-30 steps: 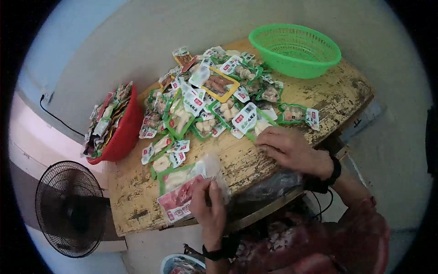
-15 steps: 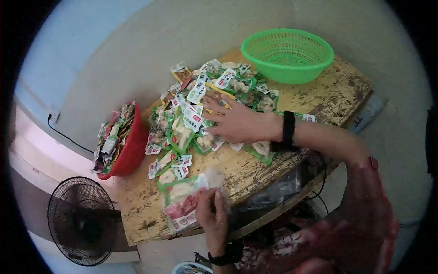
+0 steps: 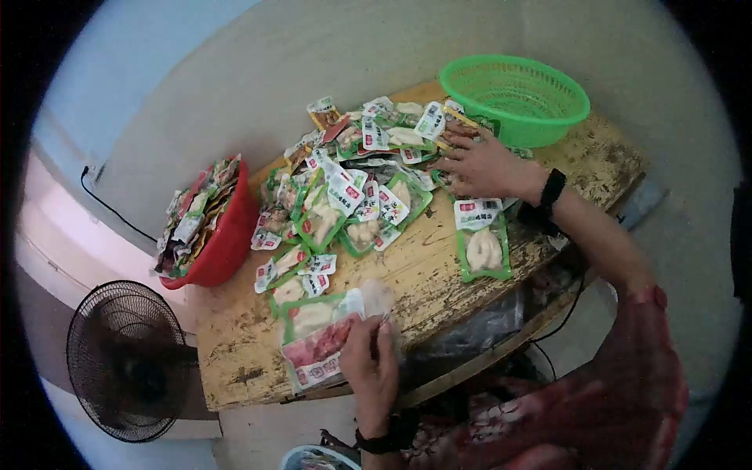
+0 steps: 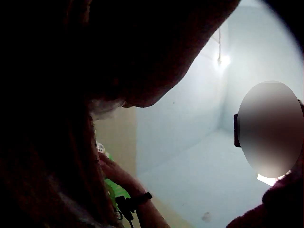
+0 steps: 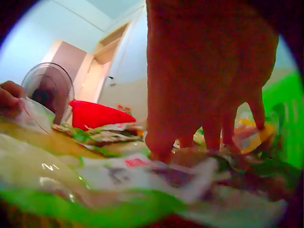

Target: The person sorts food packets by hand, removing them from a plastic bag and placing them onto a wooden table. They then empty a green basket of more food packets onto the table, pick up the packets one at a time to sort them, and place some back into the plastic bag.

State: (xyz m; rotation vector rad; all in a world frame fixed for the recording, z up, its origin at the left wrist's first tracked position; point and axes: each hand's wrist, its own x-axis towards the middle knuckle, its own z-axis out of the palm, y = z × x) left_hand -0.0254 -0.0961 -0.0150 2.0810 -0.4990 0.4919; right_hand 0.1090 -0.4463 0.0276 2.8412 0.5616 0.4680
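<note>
The basket [image 3: 521, 125] is bright green and the basin [image 3: 223, 239] red. Yellow, mottled with dark patches, covers the bench [image 3: 399, 301]. Green-edged packets [image 3: 483, 251] carry white labels with red marks; the sleeve [image 3: 642, 337] is dark red, the fan [image 3: 129, 360] black.

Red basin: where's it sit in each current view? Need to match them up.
Head: left side, at the table's left edge, filled with packets; red basin.
Left wrist: not in it.
Right wrist: left of centre, beyond the near packets and just right of the fan; red basin.
Shared landmark: right hand, seen in all three.
</note>
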